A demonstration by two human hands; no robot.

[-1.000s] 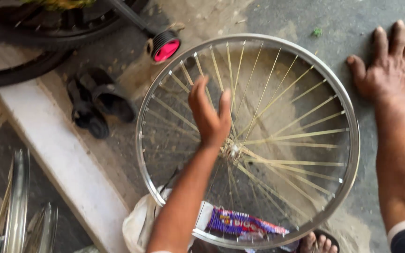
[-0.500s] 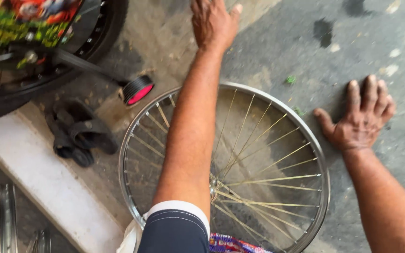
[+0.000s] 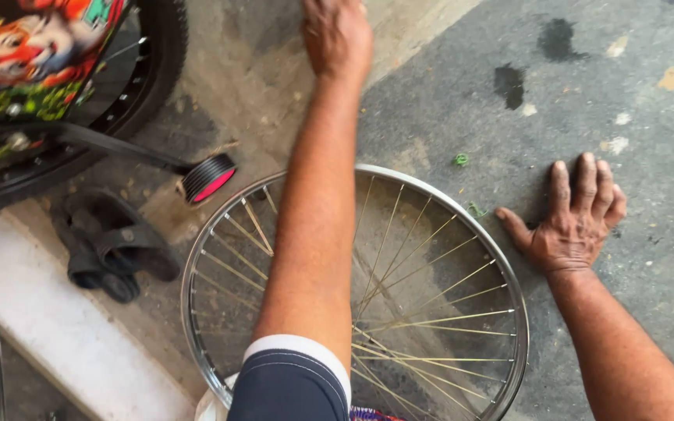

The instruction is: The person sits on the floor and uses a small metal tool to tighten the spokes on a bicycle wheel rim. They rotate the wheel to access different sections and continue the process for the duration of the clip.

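Note:
A bare spoked bicycle wheel with a shiny metal rim lies flat on the ground in front of me. My left arm stretches forward across it. My left hand is beyond the rim at the top edge, over the pale concrete, its fingers cut off by the frame. My right hand rests palm down on the dark ground just outside the rim's right side, fingers spread and holding nothing.
A bicycle with a black tyre and a colourful cartoon panel stands at the upper left, its pedal with a red reflector near the rim. A pair of black sandals lies beside a white step.
My left hand has moved from above the wheel's hub to far beyond the rim. The view has shifted forward. My right hand stays flat on the ground.

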